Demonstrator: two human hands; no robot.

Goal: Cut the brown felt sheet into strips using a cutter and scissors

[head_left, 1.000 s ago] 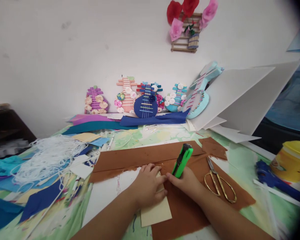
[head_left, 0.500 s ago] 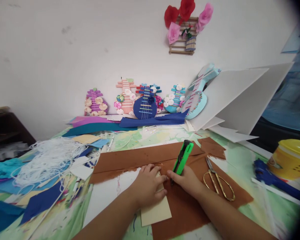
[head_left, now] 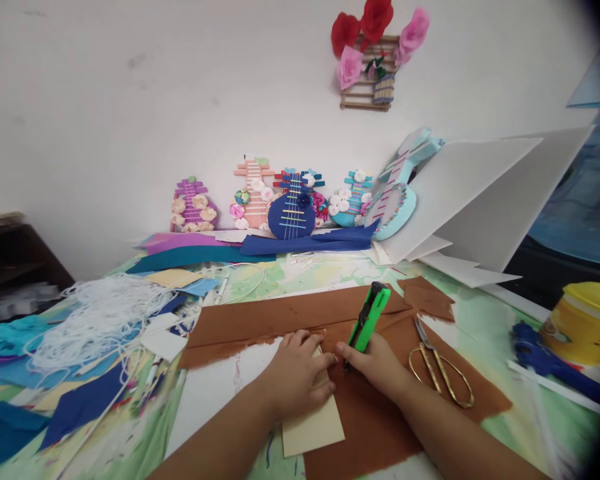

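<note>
On the counter (head_left: 350,268), taking the space between the hands as the clock's centre and twelve as directly away from the person, the brown sheet (head_left: 370,427) spreads from ten o'clock round through three to six. It looks thin, light and limp, with creases and ragged edges, so it likely shifts or wrinkles easily; a flat palm near an edge should suit it better than a pinch.

The cream strip (head_left: 313,432) lies over it toward seven o'clock, flat and apparently stiff, perhaps a little slippery; pressure along its length seems the surest hold. The left hand (head_left: 300,377) rests on it, fingers spread and slightly bent.

The scissors (head_left: 433,363) lie at three o'clock, probably metal and firm, best lifted by the gold loops. The right hand (head_left: 375,367) is closed around a green cutter (head_left: 375,315), tilted toward one o'clock; it looks light, rigid and safest gripped by its body.

The yellow tub (head_left: 583,327), shortly before three, carries printing too blurred to read; no brand shows on the cutter.
</note>
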